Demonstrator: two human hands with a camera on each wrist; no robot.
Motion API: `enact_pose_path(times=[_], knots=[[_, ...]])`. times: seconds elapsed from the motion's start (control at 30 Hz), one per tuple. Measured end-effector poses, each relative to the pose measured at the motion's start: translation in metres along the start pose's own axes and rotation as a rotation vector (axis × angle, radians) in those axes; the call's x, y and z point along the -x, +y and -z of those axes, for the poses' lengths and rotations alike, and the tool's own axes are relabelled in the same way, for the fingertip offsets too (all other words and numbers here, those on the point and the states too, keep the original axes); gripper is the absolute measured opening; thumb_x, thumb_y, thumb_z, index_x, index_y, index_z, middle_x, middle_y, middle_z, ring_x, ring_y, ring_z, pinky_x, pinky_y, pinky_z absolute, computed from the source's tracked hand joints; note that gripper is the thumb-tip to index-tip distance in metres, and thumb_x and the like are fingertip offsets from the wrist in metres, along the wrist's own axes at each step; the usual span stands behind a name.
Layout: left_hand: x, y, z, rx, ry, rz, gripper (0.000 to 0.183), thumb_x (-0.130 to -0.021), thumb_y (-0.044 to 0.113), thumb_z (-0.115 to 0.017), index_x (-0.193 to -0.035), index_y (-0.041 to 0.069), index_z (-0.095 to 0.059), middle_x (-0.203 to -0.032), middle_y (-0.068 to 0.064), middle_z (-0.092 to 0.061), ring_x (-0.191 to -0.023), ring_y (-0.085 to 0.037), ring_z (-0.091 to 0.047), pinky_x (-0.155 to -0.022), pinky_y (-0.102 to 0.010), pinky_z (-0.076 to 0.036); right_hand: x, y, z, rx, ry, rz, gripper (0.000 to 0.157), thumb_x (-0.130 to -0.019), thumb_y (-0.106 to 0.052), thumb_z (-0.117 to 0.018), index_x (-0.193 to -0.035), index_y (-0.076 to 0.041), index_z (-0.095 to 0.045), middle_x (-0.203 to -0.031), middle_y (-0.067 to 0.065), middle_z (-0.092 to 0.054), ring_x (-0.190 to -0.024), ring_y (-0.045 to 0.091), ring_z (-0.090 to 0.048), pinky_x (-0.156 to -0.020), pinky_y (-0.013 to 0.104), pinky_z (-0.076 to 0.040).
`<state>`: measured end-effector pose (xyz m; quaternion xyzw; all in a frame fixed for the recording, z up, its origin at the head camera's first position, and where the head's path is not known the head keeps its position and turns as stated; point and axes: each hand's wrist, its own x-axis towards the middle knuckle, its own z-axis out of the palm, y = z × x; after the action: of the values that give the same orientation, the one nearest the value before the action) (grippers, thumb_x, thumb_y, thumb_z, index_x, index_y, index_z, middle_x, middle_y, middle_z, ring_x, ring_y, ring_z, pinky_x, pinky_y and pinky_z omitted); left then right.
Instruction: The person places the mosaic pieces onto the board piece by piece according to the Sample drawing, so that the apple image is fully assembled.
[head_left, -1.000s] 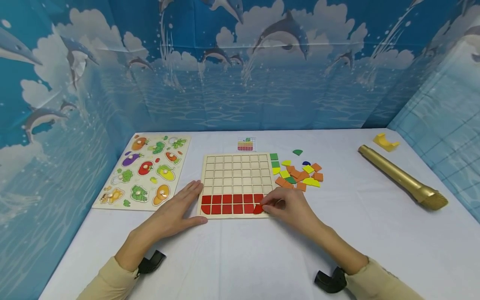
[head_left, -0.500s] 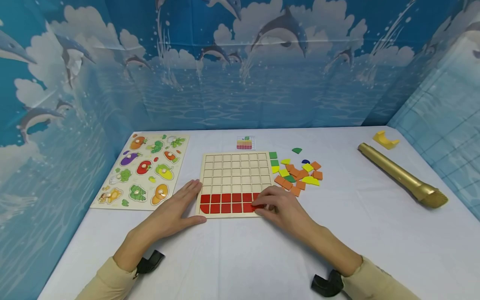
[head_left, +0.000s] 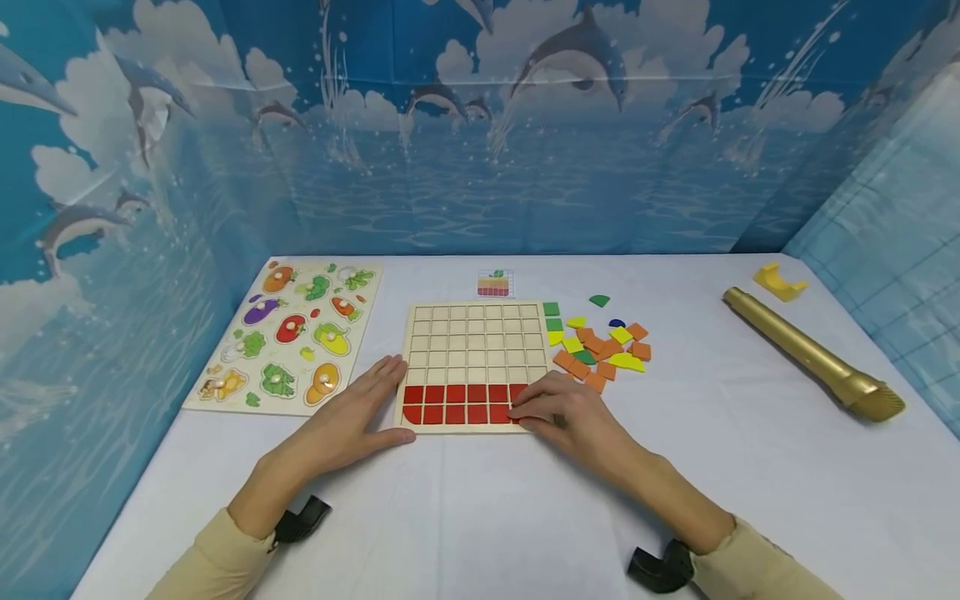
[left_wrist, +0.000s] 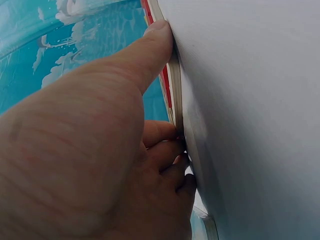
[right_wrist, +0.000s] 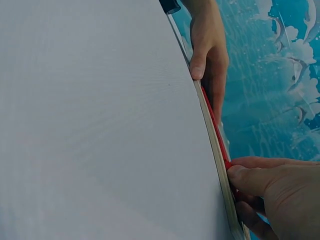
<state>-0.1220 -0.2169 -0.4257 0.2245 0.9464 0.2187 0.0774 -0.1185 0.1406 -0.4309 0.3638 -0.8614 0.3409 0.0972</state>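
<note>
A square wooden grid board (head_left: 477, 342) lies on the white table, its two near rows filled with red tiles (head_left: 455, 404). My left hand (head_left: 341, 421) rests along the board's left edge, fingers straight and thumb spread at the near corner. In the left wrist view, the thumb (left_wrist: 150, 50) touches the board's side. At the near right corner, my right hand (head_left: 573, 417) pinches a red tile (right_wrist: 228, 164) between thumb and fingers, down at the board's surface. Those fingers hide most of this tile and part of the corner cells.
Loose orange, yellow, green and blue tiles (head_left: 604, 346) lie right of the board. A small picture card (head_left: 496, 284) sits behind it. To the left is a vegetable puzzle board (head_left: 288, 337). A gold microphone (head_left: 810, 350) and a yellow curved piece (head_left: 780, 283) lie far right.
My right hand has brought the red tile slightly left and down into the near right corner area. One orange tile has shifted toward the near side. The left hand stays in place.
</note>
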Motion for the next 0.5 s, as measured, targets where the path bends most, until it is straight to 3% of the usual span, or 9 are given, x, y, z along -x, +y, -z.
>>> enact_pose_path(times=[0.37, 0.5], knots=[[-0.0004, 0.0010, 0.0024, 0.006, -0.006, 0.004, 0.102, -0.091, 0.052, -0.079, -0.168, 0.009, -0.027, -0.176, -0.009, -0.023, -0.163, -0.032, -0.020, -0.127, -0.056, -0.031, -0.0001, 0.0019, -0.0004, -0.014, 0.020, 0.020, 0.021, -0.085, -0.007, -0.088, -0.104, -0.016, -0.086, -0.108, -0.005, -0.079, -0.105, 0.013, -0.069, -0.086, 0.030, -0.060], [-0.0003, 0.0005, 0.0010, 0.010, -0.009, 0.008, 0.103, -0.090, 0.053, -0.079, -0.168, 0.010, -0.027, -0.176, -0.008, -0.023, -0.163, -0.031, -0.020, -0.127, -0.056, -0.031, -0.0003, 0.0026, 0.0050, -0.003, 0.033, -0.025, 0.021, -0.087, -0.007, -0.087, -0.105, -0.016, -0.085, -0.107, -0.007, -0.079, -0.104, 0.011, -0.069, -0.086, 0.030, -0.061]])
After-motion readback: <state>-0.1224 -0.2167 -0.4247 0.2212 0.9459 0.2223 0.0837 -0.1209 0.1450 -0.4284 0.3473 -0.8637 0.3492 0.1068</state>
